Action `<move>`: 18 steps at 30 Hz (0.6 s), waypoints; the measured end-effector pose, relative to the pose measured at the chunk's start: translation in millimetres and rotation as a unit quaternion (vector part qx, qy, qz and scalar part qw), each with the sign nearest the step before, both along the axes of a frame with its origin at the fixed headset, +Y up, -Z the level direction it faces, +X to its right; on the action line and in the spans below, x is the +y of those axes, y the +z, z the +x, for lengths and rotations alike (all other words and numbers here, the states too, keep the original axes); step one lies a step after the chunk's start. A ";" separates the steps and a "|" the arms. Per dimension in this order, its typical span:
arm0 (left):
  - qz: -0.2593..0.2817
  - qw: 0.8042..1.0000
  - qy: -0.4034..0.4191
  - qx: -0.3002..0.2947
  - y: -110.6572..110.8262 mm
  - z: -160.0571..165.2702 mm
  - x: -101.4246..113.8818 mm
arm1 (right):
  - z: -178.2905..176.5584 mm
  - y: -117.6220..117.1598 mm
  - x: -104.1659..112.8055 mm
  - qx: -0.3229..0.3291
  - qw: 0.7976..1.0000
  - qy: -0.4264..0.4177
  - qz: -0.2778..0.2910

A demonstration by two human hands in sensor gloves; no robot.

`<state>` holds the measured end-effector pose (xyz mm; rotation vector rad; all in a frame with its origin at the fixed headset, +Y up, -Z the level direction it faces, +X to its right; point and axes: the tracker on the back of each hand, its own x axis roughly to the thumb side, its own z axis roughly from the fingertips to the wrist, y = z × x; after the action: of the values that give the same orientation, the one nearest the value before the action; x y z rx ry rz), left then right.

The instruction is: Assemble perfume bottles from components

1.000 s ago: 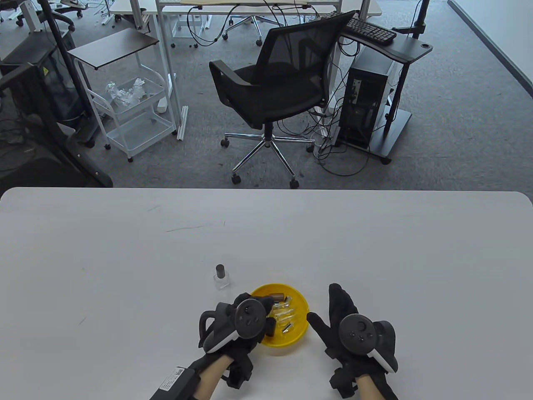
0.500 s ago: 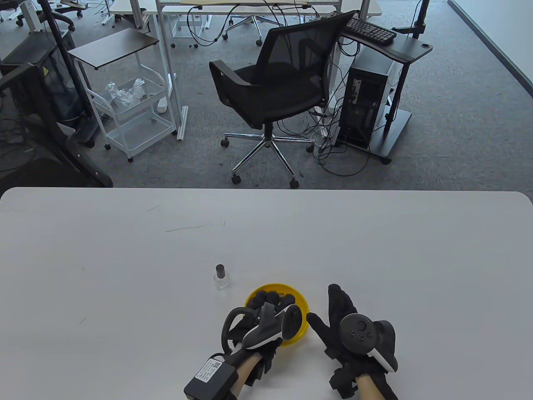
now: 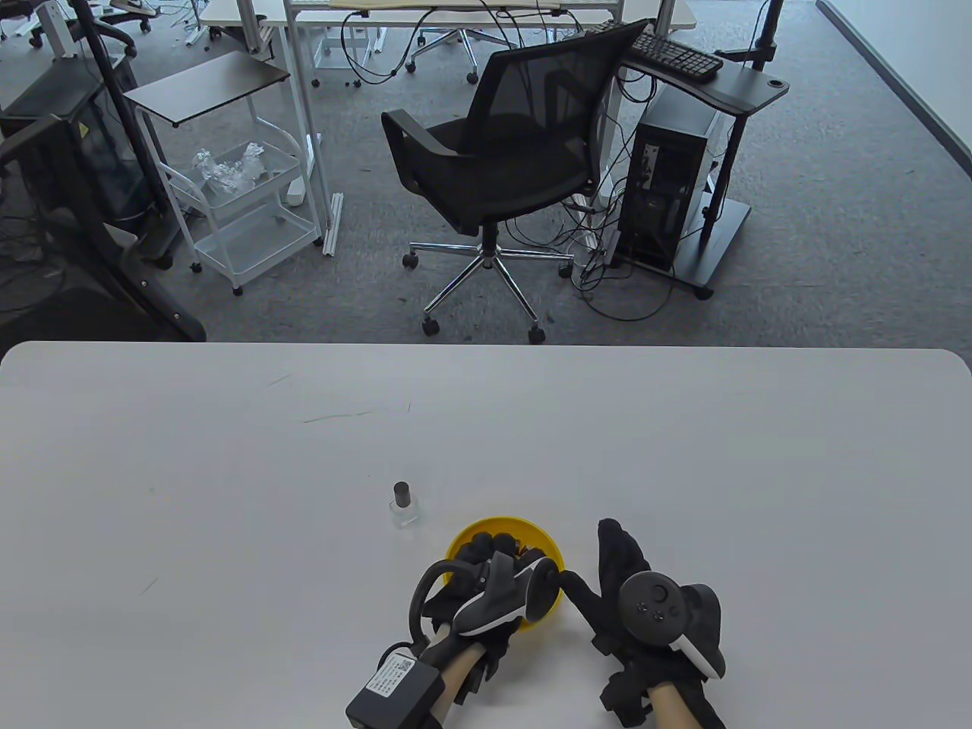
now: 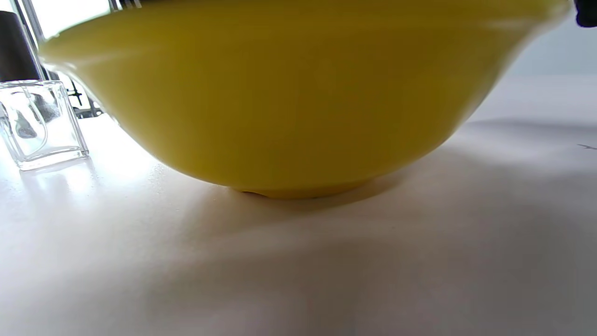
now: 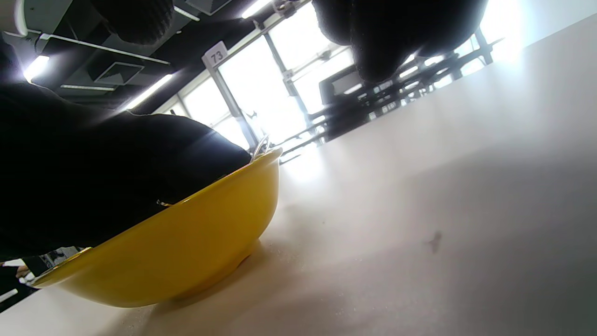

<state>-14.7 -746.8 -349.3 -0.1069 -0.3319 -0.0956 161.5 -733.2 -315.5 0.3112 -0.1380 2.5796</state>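
A yellow bowl (image 3: 547, 547) of perfume bottle parts sits near the table's front edge; its outer wall fills the left wrist view (image 4: 298, 102) and shows in the right wrist view (image 5: 196, 242). My left hand (image 3: 493, 554) reaches into the bowl, its fingers curled over the parts, which it hides. I cannot tell whether it grips one. My right hand (image 3: 615, 562) rests flat on the table just right of the bowl, fingers spread, thumb by the rim. An assembled clear bottle with a dark cap (image 3: 403, 505) stands upright left of the bowl, and its glass body also shows in the left wrist view (image 4: 39, 121).
The white table (image 3: 228, 493) stretches wide to the left, right and far side. Beyond its far edge stand a black office chair (image 3: 501, 152), a white cart (image 3: 243, 220) and a computer stand (image 3: 683, 175).
My left hand has turned and moved right, from the bowl's left rim into the bowl, covering the parts. My right hand and the assembled bottle have not moved.
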 end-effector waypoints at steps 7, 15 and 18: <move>-0.015 0.999 0.035 0.007 -1.5 -0.2 -2.2 | 0.6 -0.1 -0.3 0.000 1.000 -0.003 -0.003; -0.033 0.996 0.086 0.008 -3.0 -3.9 -1.3 | 3.0 -0.5 0.3 -0.002 1.000 -0.014 -0.004; -0.043 0.990 0.132 0.012 -2.5 -8.2 1.6 | 4.7 -0.9 0.3 -0.005 1.000 -0.017 -0.005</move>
<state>-22.8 -745.2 -351.8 -0.1493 -0.3241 0.1829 166.2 -732.9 -316.3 0.2901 -0.1329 2.5469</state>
